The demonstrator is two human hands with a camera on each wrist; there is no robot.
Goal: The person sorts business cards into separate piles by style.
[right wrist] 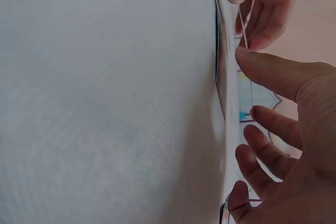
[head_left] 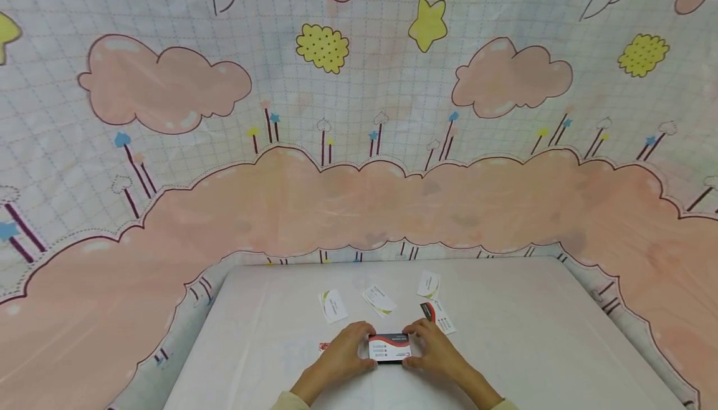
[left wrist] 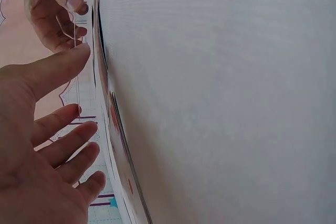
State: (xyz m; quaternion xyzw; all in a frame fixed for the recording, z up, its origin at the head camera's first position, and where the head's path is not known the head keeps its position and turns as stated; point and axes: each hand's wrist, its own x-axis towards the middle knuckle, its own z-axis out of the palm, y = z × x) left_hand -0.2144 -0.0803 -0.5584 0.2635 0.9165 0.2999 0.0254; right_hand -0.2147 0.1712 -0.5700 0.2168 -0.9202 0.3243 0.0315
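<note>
A cloud-patterned backdrop (head_left: 359, 204) fills the view, the pale worktop (head_left: 252, 335) below it! Left hand (head_left: 343, 354) and right hand (head_left: 440, 351) pinch opposite ends of one business card (head_left: 389, 348), thumbs and forefingers nearly closed, the other fingers loosely spread. It's up off the worktop, between the hands! Beyond: a black-red-white card (head_left: 439, 316) and green-edged cards (head_left: 335, 306).
</note>
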